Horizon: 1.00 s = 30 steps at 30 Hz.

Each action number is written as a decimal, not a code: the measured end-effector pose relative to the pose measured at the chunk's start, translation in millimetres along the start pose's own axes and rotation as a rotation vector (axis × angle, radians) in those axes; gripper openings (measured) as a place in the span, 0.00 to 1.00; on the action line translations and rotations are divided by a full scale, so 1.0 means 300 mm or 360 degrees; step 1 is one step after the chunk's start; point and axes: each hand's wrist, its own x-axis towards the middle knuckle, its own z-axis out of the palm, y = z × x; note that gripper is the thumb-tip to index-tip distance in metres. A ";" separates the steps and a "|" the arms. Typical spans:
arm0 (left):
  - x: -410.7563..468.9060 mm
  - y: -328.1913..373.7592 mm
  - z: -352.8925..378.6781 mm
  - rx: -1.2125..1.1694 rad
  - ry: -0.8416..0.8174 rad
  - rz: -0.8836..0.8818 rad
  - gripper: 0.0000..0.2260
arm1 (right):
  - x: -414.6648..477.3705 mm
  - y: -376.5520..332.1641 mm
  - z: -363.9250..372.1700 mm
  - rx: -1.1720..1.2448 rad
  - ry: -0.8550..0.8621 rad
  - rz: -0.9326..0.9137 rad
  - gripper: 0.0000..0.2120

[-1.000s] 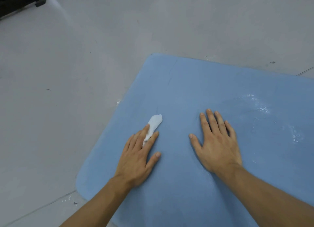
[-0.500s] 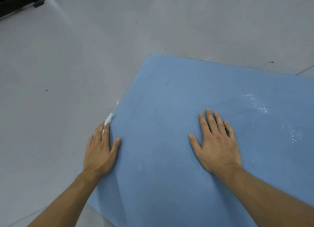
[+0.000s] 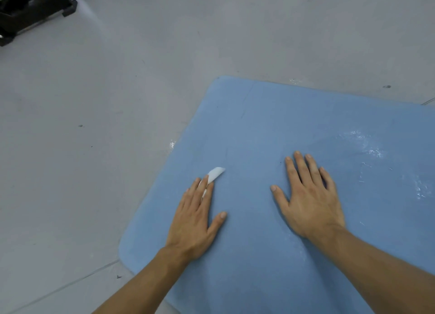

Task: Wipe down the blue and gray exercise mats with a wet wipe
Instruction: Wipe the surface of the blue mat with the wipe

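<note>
Near the left edge of the blue foam exercise mat, the left hand pins a folded white wet wipe under straight fingers; the right hand lies flat, empty. Limp and light, the wipe probably wants pressure across its middle.

bare left hand and right hand

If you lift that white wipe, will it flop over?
Probably floppy: the wipe looks thin and curves out from under the left hand. Likely very light, being so small and flat. It may cling a little; the mat shows wet streaks.
</note>
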 end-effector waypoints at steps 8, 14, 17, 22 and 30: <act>-0.022 -0.098 -0.048 -0.0013 -0.0040 0.0004 0.36 | -0.017 0.006 -0.013 -0.0016 -0.0115 -0.0072 0.38; -0.056 -0.274 -0.079 -0.0052 0.0083 -0.0556 0.42 | -0.134 0.006 -0.005 0.0037 -0.0129 -0.0199 0.39; -0.070 -0.325 -0.091 -0.0108 0.0110 -0.0698 0.41 | -0.165 0.008 0.001 0.0046 -0.0113 -0.0208 0.39; -0.060 -0.201 -0.062 -0.0158 0.0054 -0.0553 0.43 | -0.240 -0.002 0.007 0.0058 -0.0092 -0.0233 0.38; -0.121 0.103 0.022 -0.0077 -0.0104 0.0122 0.35 | -0.287 -0.007 0.005 0.0065 -0.0046 -0.0232 0.38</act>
